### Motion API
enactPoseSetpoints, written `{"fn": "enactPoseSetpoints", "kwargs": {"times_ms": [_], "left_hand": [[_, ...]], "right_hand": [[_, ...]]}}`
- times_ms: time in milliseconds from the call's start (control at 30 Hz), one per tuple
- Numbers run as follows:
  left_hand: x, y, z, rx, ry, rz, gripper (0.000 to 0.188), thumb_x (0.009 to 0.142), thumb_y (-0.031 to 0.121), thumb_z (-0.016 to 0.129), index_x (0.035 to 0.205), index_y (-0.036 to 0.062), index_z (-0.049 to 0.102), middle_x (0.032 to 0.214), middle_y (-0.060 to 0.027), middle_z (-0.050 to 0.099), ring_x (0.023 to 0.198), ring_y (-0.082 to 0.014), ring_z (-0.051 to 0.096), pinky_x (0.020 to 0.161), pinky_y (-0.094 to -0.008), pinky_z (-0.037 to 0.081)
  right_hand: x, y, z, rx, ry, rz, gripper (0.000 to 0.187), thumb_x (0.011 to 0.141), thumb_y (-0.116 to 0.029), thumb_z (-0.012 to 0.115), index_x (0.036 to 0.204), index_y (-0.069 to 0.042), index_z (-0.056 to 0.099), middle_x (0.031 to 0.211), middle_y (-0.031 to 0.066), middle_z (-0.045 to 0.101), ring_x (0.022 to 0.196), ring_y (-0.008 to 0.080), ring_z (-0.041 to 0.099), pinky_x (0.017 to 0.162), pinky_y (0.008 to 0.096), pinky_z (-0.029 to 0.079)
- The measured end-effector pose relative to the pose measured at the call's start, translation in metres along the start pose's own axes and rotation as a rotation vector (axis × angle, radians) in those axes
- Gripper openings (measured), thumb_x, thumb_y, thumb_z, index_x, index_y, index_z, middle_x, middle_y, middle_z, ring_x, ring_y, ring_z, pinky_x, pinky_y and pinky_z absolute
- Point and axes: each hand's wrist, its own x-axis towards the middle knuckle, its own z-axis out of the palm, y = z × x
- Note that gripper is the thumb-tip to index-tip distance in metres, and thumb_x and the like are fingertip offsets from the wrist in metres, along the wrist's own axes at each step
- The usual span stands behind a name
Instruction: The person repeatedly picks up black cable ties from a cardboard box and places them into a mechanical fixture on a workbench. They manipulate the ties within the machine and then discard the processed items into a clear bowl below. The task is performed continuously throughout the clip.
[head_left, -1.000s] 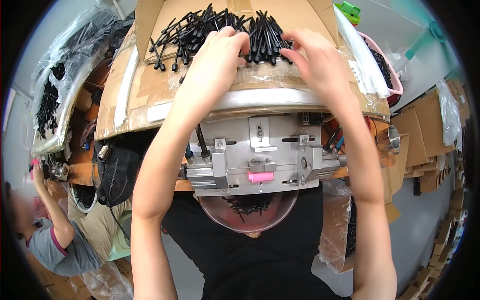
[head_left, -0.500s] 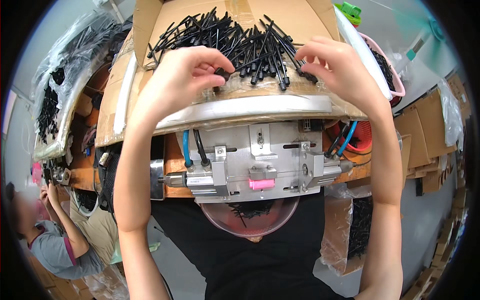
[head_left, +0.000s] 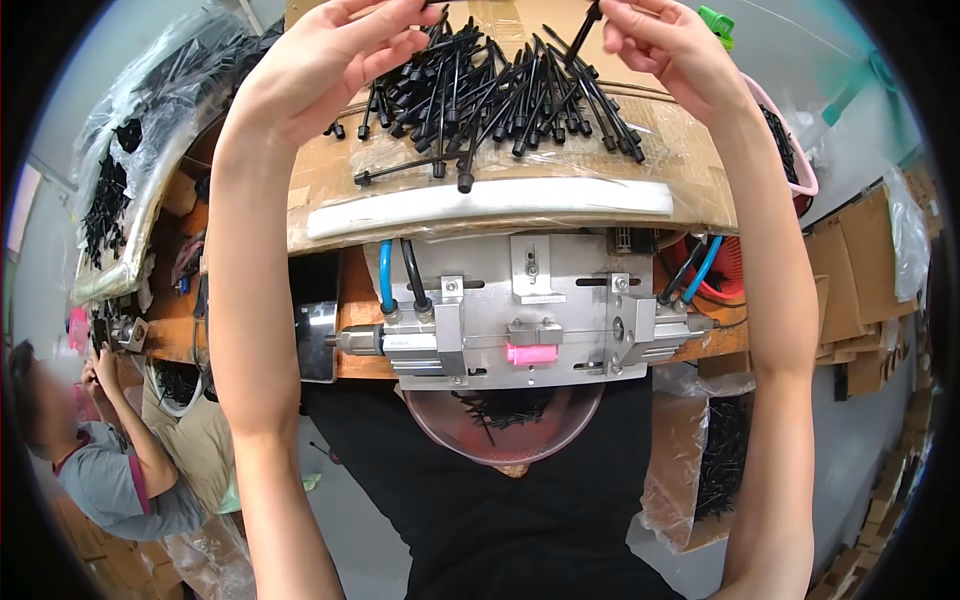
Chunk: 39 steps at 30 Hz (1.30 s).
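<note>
Both arms reach to the far side of a cardboard box top, over a pile of black plastic rods [head_left: 520, 100] with thick capped ends. My right hand [head_left: 675, 48] pinches one black rod [head_left: 584, 32] between thumb and fingers, above the pile's right side. At the upper edge, my left hand [head_left: 350, 48] has its fingertips closed on a thin black rod [head_left: 435, 3], mostly cut off by the picture's rim. Nearer me stands a metal fixture plate [head_left: 490, 275] with a clamp on each side and a pink block [head_left: 532, 354] at its middle.
A white foam strip [head_left: 490, 207] lines the box's near edge. Blue and black hoses [head_left: 387, 275] run to the clamps. Below the fixture is a clear bowl [head_left: 505, 450] with black rods. An open carton [head_left: 680, 460] stands right; a co-worker [head_left: 120, 470] sits left.
Both hands have moved farther away, toward the upper edge. A rod now stands out in my right hand's fingers. The pile has shifted nearer, with several rods lying closer to the foam strip.
</note>
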Motion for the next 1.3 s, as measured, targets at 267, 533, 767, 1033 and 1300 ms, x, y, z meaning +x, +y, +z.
{"fn": "enactPoseSetpoints", "kwargs": {"times_ms": [267,533,767,1033,1300], "left_hand": [[-0.144,-0.041,0.081,0.517,0.405,0.254,0.055,0.071,-0.008,0.076,0.124,0.0008,0.062,0.086,-0.001,0.055,0.075,-0.0088,0.052,0.068,-0.0232,0.048],[-0.238,-0.111,0.166,0.939,0.052,0.152,0.08,0.07,-0.005,0.075,0.143,-0.0044,0.041,0.09,-0.0101,0.051,0.082,-0.0255,0.052,0.077,-0.0374,0.045],[-0.23,-0.117,0.174,1.143,-0.023,0.166,0.071,0.074,0.0,0.068,0.14,-0.0063,0.043,0.092,-0.0085,0.05,0.082,-0.023,0.051,0.078,-0.0351,0.046],[-0.225,-0.111,0.17,1.169,-0.049,0.139,0.069,0.073,-0.003,0.063,0.139,-0.0082,0.043,0.09,-0.0078,0.05,0.081,-0.0205,0.052,0.078,-0.0293,0.048],[-0.117,-0.051,0.105,1.088,0.392,0.395,0.03,0.084,0.0,0.064,0.114,0.0037,0.061,0.096,-0.0149,0.057,0.088,-0.0312,0.056,0.08,-0.0402,0.045]], "right_hand": [[-0.02,-0.017,0.002,-0.452,0.035,-0.107,0.027,0.089,-0.018,0.069,0.112,-0.004,0.068,0.067,0.0032,0.067,0.053,0.0034,0.049,0.049,0.0182,0.037],[-0.015,-0.022,0.023,-0.601,-0.086,-0.058,0.028,0.086,-0.023,0.072,0.109,-0.007,0.071,0.064,-0.0004,0.063,0.052,0.0039,0.046,0.051,0.0209,0.036],[-0.016,-0.046,0.025,0.03,0.322,-0.085,0.024,0.091,-0.021,0.07,0.106,-0.002,0.065,0.078,0.0053,0.067,0.067,0.008,0.06,0.057,0.0171,0.047],[-0.119,-0.011,0.032,-0.204,0.402,-0.459,0.018,0.092,-0.006,0.063,0.108,0.002,0.061,0.088,0.01,0.067,0.064,0.0086,0.055,0.058,0.0219,0.044],[-0.284,0.09,0.123,-0.571,0.136,-0.278,0.064,0.07,0.012,0.074,0.131,0.007,0.054,0.082,0.0131,0.065,0.065,0.0225,0.063,0.06,0.0313,0.052]]}}
